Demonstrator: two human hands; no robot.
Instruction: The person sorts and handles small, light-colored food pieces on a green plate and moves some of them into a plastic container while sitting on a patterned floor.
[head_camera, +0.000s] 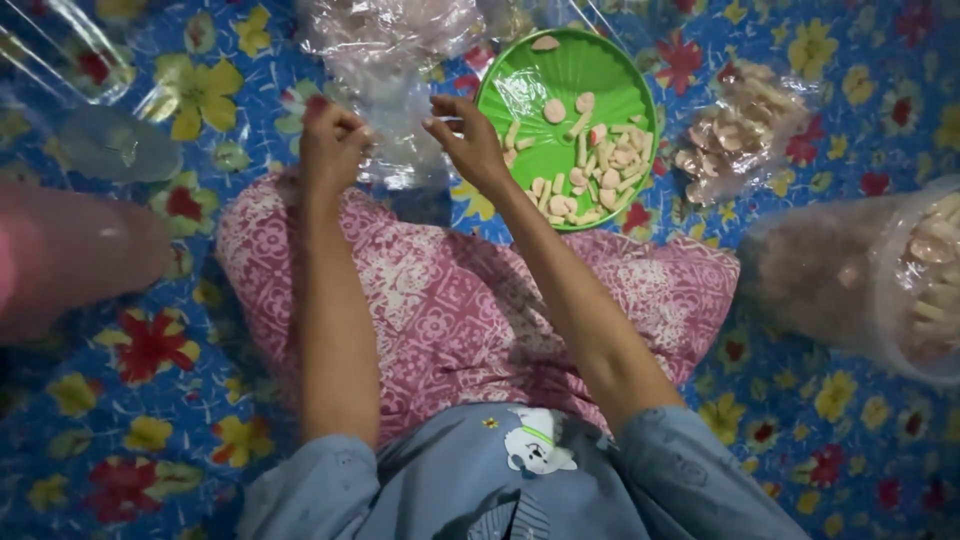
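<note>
At upper centre of the frame a clear plastic bag (395, 120) is pinched shut-fingered by the left hand (330, 140) and the right hand (468, 140), and crackers could be spilled onto the floral mat (150, 350) beside the green plate (600, 75) if the thin film were let slip.

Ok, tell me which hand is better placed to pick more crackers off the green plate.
Probably the right hand. It sits beside the green plate, close to the pale cracker pieces. The left hand is farther away, closed on the clear plastic bag.
</note>
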